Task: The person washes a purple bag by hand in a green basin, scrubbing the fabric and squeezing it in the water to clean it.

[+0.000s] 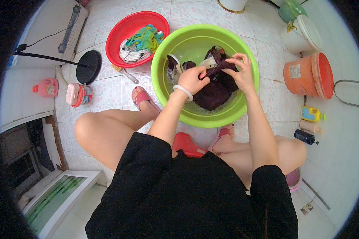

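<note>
Over a large lime-green basin [205, 121] both my hands grip a wet, dark maroon garment [213, 93]. My left hand [190, 83], a white bangle on its wrist, is closed on the garment's upper edge. Opposite it, my right hand [240, 73] pinches the same edge between thumb and fingers, so a folded strip stretches between the two. The rest of the cloth hangs down into shallow water in the basin. Other dark and white fabric [173, 67] lies along the basin's left side. What the garment is exactly I cannot make out.
Left of the green basin stands a red basin [115, 53] holding green and white cloth; a brush [125, 73] lies beside it. A black round stand base [88, 67] is farther left. On the right are an orange bucket [301, 79], a white bucket [297, 38] and several bottles [310, 114].
</note>
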Demonstrator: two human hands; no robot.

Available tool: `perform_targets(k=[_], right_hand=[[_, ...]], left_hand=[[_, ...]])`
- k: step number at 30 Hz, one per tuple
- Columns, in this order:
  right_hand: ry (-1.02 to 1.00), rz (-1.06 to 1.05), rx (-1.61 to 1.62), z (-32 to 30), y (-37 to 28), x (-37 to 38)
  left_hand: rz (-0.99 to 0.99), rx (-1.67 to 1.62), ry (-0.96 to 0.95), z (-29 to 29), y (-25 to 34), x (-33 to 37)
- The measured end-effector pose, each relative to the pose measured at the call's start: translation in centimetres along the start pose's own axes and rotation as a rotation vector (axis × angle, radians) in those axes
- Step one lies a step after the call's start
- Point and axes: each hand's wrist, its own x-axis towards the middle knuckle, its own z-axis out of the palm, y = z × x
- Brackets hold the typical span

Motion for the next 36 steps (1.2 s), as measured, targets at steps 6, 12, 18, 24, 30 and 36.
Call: perform_targets(k=[6,12,18,24,30,36], right_hand=[[0.183,0.314,-0.001,2.8,-0.3,-3.2],[0.204,0.505,0.167,3.3,-1.4,-4.7],[0.114,0.651,0.184,2.7,0.2,-5.7],[0.275,0.791,0.489,0.8,0.8,-5.9],[0.31,0.816,0.492,1.5,-0.6,-6.3],[0.127,0.359,0.128,1.7,-0.7,-6.6]], left_hand=[[-0.314,-0.607,0.04,6.4,-3.8,-0.2],[-0.252,-0.696,-0.006,7.4,-1.7,0.4],[-0.171,-0.501,0.082,8.3,-1.6,0.9],[-0.111,-0.08,0.295,7.9,1.2,2.0],[-0.103,-0.142,0.308,7.4,1.8,0.7],[0.068,0.014,0.256,8.2,1.6,-0.4]])
